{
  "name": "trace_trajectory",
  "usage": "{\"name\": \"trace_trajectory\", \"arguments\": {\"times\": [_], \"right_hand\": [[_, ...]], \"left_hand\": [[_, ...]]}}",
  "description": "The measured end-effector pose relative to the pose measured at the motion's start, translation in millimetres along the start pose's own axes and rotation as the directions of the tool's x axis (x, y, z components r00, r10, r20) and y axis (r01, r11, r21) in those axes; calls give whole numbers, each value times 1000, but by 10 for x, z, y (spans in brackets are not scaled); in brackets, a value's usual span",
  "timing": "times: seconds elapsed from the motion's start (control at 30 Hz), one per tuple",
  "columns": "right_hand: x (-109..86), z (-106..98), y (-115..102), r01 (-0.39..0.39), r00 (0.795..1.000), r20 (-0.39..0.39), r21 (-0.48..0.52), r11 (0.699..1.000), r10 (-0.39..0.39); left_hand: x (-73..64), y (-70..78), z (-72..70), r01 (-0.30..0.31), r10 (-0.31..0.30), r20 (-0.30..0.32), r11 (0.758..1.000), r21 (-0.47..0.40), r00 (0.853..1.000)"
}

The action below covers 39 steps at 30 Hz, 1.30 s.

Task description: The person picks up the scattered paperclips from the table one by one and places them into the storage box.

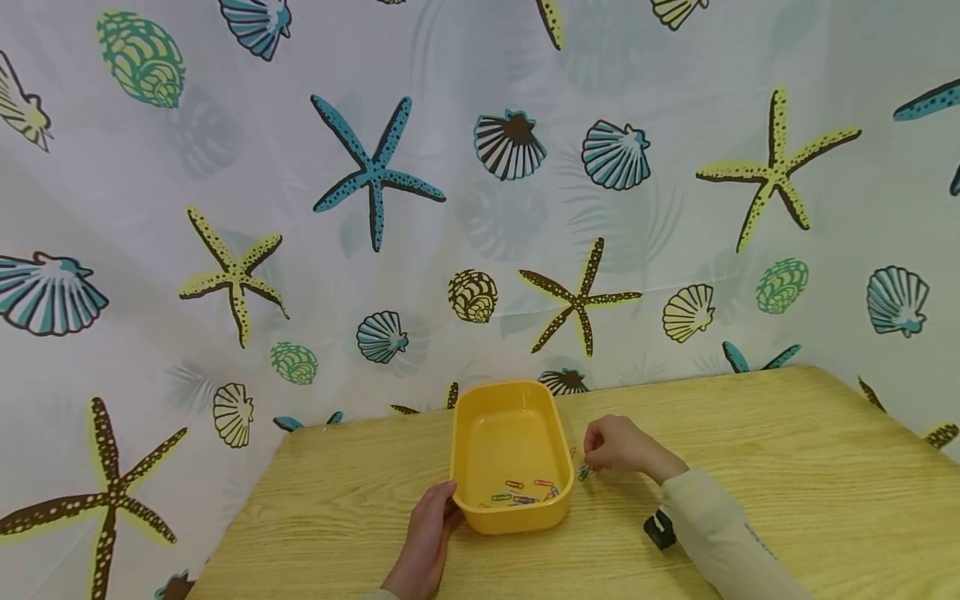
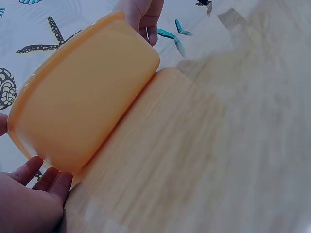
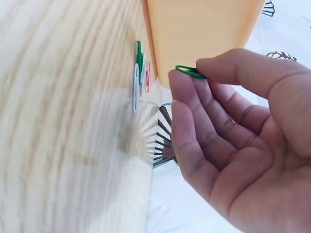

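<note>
A yellow plastic bin [image 1: 510, 523] stands on the wooden table, with several coloured paper clips [image 1: 523, 500] lying at its near end. My left hand [image 1: 429, 533] holds the bin at its near left corner, fingertips [image 2: 60, 182] against the outer wall. To the right of the bin, my right hand [image 1: 618, 443] is raised over the table. Its thumb and index finger pinch a green paper clip [image 3: 191, 72], seen closely in the right wrist view. Below that hand, several more clips lie on the table beside the bin, among them a white one [image 3: 135, 90] and a pink one [image 3: 148, 77].
A small black notched object [image 1: 660, 530] sits on the table by the right sleeve [image 1: 705, 508]. Behind the table [image 1: 337, 492] hangs a white cloth [image 1: 435, 250] printed with starfish and shells, which also comes down along both sides.
</note>
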State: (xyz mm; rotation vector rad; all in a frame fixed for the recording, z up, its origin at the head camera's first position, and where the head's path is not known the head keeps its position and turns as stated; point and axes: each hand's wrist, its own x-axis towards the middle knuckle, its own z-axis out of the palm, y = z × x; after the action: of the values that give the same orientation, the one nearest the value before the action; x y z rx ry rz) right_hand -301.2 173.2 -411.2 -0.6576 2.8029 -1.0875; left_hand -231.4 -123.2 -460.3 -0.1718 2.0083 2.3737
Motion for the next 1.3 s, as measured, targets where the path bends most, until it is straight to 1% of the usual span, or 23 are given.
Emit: {"name": "trace_trajectory", "arguments": {"times": [0.13,0.37,0.47,0.6,0.73,0.97,1.13,1.3], "right_hand": [[-4,-1,5,7,1000,-3,40,999,-7],[14,-19,36,65,998,-26,53,996,-63],[22,-34,12,58,998,-31,75,995,-56],[21,-50,-49,72,997,-44,109,991,-67],[24,-45,-137,123,991,-62,124,985,-116],[12,-27,-309,164,984,-93,140,977,-152],[3,4,-365,190,981,-84,189,964,-177],[-13,50,-417,211,978,-49,218,953,-205]], "left_hand": [[-1,-1,-5,0,0,3,1000,-1,1000],[6,-6,-13,4,-4,-3,1000,-13,1000],[7,-4,-6,3,-3,-7,1000,-19,1000],[8,-6,1,-2,1,-7,1000,-23,1000],[11,-12,-8,-3,3,-10,1000,-18,1000],[20,-6,-13,6,-7,-14,1000,-20,1000],[20,1,-18,11,-11,-2,1000,-17,1000],[21,2,-18,16,-16,1,1000,-19,1000]]}}
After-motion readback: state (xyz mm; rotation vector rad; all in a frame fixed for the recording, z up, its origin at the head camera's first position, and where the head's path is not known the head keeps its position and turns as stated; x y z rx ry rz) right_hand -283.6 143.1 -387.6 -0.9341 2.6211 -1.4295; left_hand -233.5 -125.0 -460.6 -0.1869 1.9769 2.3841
